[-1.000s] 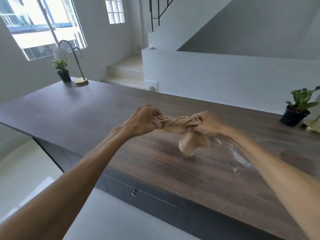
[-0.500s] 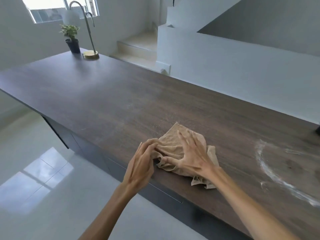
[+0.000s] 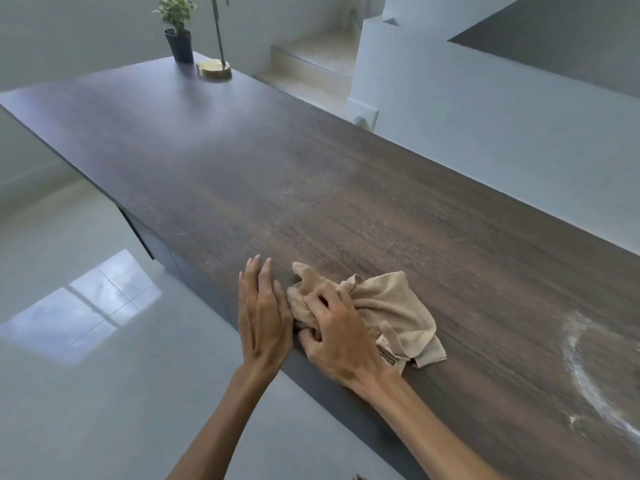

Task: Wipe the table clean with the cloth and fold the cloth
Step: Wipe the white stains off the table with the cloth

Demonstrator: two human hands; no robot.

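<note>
My right hand (image 3: 341,336) clutches the soft, limp beige terry cloth (image 3: 391,308); left hand (image 3: 265,311) lies flat and empty beside it. I'd pinch corners.

A second ago both hands held the crumpled beige terry cloth (image 3: 391,306) twisted in the air above the dark wood-grain worktop (image 3: 311,188); now it lies bunched near the worktop's front edge. The right hand (image 3: 341,336), flat on it half a second ago, now has its fingers (image 3: 313,301) curled into the folds. The left hand (image 3: 263,317) has flattened, at the cloth's 9 o'clock.
</note>
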